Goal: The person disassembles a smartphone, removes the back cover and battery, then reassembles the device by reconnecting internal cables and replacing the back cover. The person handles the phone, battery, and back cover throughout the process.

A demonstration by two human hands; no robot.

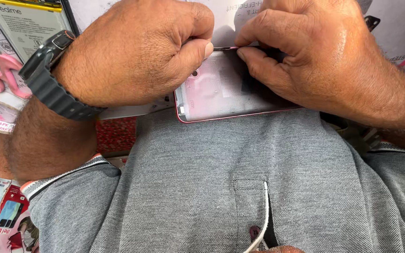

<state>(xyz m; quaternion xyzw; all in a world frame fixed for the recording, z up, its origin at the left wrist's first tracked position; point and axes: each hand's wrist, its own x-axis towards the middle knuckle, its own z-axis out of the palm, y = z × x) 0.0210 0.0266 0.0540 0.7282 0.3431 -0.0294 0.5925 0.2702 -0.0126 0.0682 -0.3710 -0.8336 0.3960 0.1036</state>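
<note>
Phone back cover (221,93) (pink-rimmed, inner face up) is held at scene centre, just beyond the grey shirt (240,187), its far edge pinched from both sides. Cracking or bending of the thin panel is judged possible if the far edge is pried too hard, and a slip off the shirt if the grip loosens. Left hand (132,51), with a dark wristwatch (52,79), is curled tight, thumb pressed on the far-left corner; right hand (305,51) is closed, fingertips (247,54) nipping the far rim.
</note>
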